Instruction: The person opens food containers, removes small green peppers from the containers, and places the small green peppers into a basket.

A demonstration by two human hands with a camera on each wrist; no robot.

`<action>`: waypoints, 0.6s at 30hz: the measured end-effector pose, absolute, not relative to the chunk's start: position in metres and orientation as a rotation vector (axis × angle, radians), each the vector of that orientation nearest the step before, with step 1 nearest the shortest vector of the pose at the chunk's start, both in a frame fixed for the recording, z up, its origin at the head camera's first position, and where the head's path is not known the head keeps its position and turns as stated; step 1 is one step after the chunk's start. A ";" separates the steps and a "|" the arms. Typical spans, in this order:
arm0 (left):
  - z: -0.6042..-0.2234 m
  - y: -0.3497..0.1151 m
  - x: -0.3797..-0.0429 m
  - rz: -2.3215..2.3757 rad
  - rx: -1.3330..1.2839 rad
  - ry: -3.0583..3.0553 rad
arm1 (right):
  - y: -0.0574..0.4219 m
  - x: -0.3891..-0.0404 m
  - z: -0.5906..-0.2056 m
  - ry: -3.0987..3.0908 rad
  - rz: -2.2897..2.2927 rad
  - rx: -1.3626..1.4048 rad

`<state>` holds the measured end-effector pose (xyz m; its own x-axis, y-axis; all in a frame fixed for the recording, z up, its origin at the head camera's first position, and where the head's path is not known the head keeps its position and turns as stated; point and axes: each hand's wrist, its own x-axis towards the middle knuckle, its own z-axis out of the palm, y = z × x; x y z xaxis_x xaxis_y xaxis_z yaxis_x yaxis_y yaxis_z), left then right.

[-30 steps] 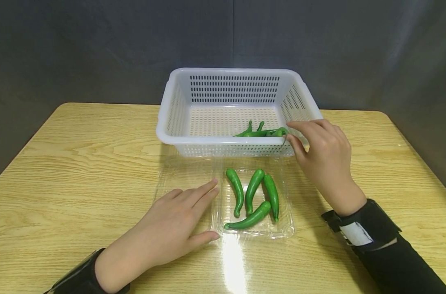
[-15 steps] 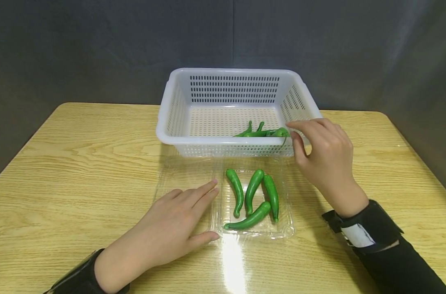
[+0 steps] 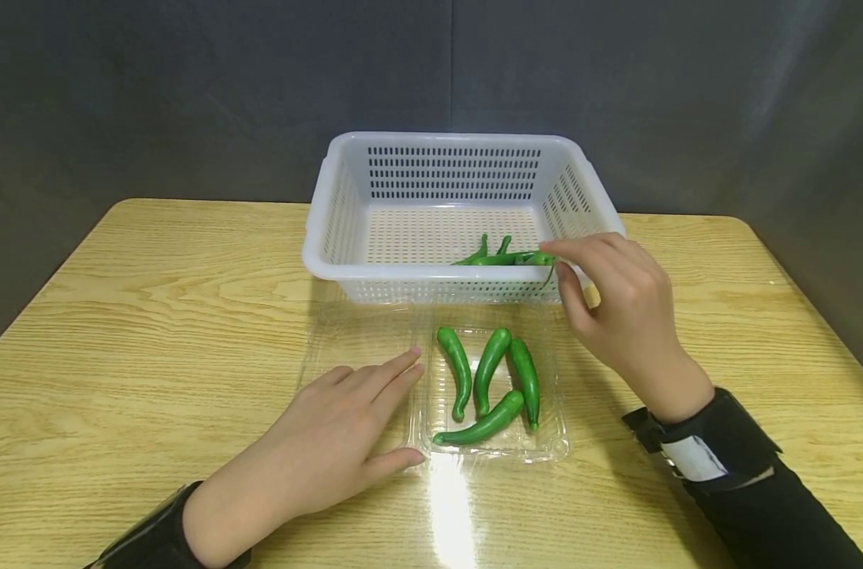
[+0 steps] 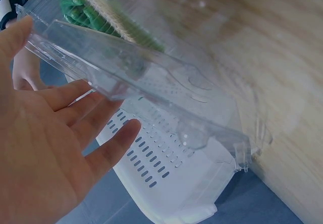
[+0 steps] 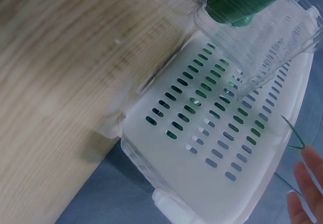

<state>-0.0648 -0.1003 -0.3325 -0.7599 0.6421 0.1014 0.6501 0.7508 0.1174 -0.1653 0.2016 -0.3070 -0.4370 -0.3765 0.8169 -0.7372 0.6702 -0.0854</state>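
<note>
My right hand [image 3: 619, 292] reaches over the basket's front right rim, thumb and index fingertips at the stem end of a green chili pepper [image 3: 543, 259]. Its thin stem [image 5: 298, 135] shows at the fingertips in the right wrist view; the rest is hidden. Fingers spread, my left hand [image 3: 332, 435] lies over the lid half of an open clear plastic clamshell box [image 3: 431, 452]. In the left wrist view its fingertips meet the box's edge. Several green chili peppers [image 3: 490, 367] lie in the right half of the box.
A white slotted basket [image 3: 420, 273] stands at the back, right behind the clamshell box. More green chili peppers [image 3: 506, 258] are piled at its front right. The wooden table [image 3: 154, 316] ends just before a dark grey curtain [image 3: 211, 95].
My right hand drew back slightly to the right, then came left again onto the pepper's end, which now sits a little lower. The left hand and the boxed peppers have stayed still.
</note>
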 end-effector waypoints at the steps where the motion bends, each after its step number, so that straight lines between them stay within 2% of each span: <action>1: -0.332 -0.100 -0.065 -0.225 -1.067 -2.888 | 0.201 -0.165 -0.307 -2.050 0.568 0.865; 7: -0.333 -0.100 -0.065 -0.228 -1.067 -2.893 | 0.199 -0.164 -0.307 -1.992 0.657 0.920; 18: -0.333 -0.100 -0.065 -0.230 -1.069 -2.886 | 0.195 -0.163 -0.307 -1.926 0.812 1.204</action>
<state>-0.0651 -0.1002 -0.3329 -0.7585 0.6434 0.1034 0.6516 0.7490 0.1200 -0.1630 0.1951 -0.3073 -0.3106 -0.4712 0.8255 -0.9200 0.3674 -0.1364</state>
